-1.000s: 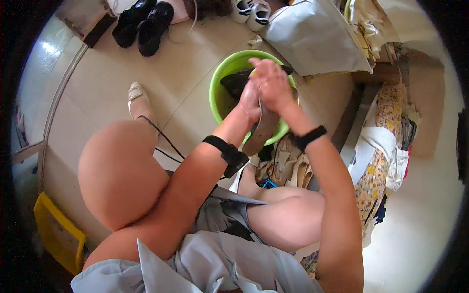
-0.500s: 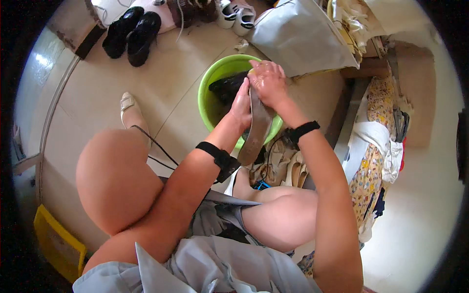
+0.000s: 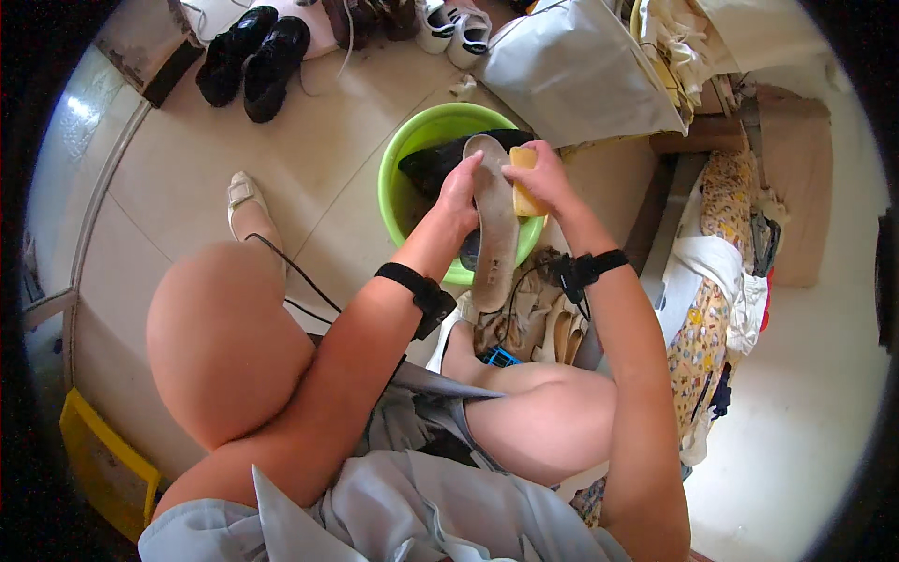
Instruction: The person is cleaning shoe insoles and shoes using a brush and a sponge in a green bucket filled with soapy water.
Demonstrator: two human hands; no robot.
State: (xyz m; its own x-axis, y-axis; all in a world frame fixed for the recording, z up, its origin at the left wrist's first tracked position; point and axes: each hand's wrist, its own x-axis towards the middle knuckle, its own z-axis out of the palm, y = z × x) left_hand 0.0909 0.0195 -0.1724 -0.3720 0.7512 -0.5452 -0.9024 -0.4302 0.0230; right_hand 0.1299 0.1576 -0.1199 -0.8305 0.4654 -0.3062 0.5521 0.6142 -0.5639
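My left hand (image 3: 458, 197) is closed on a greyish-brown shoe insole (image 3: 496, 225), gripping its left edge near the upper end. The insole is held lengthwise over a lime-green bucket (image 3: 386, 192), its lower end reaching past the near rim. Pinched in my right hand (image 3: 546, 181) is a yellow block (image 3: 524, 164), which looks like a bar of soap or a sponge; it sits just right of the insole. Inside the bucket lies a dark shoe (image 3: 431, 169), partly hidden by my left hand and the insole.
Black shoes (image 3: 272, 70) and white sneakers (image 3: 466, 37) stand at the far side. A large whitish bag (image 3: 581, 75) leans beyond the bucket. Patterned cloth (image 3: 716, 309) hangs at the right; a yellow frame (image 3: 108, 468) lies at lower left. Light shoes (image 3: 562, 332) sit near my leg.
My right hand has come off the insole's upper end and moved right, showing the yellow block. The insole has turned its broad face up. My left hand keeps hold of it.
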